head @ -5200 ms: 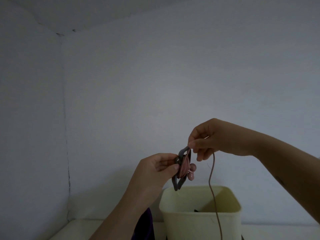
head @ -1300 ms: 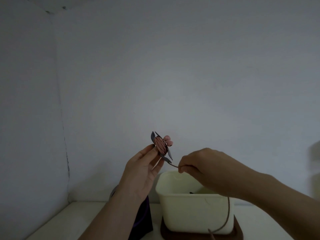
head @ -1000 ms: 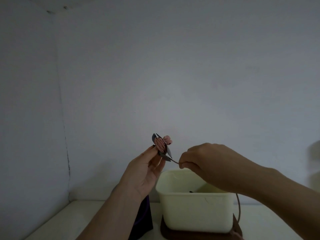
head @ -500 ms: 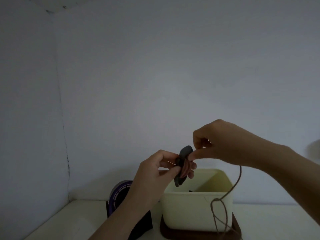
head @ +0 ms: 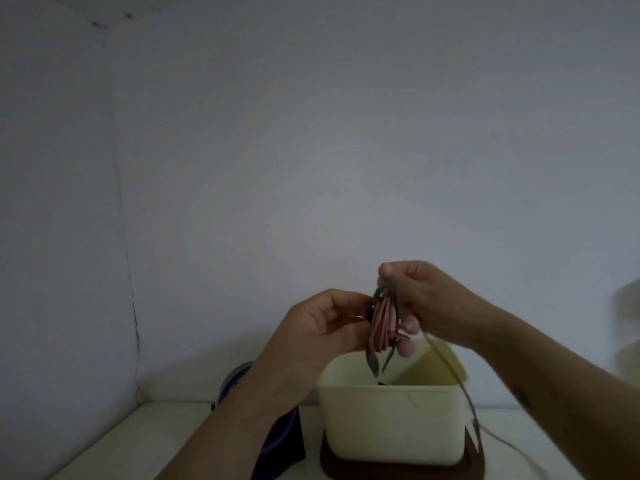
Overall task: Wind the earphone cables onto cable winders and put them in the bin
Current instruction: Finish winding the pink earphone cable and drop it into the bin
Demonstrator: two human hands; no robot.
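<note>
My left hand (head: 325,327) grips a grey cable winder (head: 375,355) edge-on, above the cream bin (head: 391,420). Pink earphone cable (head: 486,324) is wrapped in several turns around its middle, and pink earbuds (head: 408,336) stick out on the right side. My right hand (head: 426,299) pinches the cable at the winder's top. The loose cable (head: 460,382) runs down from that hand past the bin's right side to the table.
The bin stands on a dark brown base (head: 401,471) on a pale table (head: 145,441). A black and purple object (head: 277,441) sits left of the bin, partly behind my left forearm. Walls meet in a corner at the left.
My right hand has carried the cable up and over the winder's top, laying another turn. The left hand has turned the winder edge-on and lowered it toward the bin.
</note>
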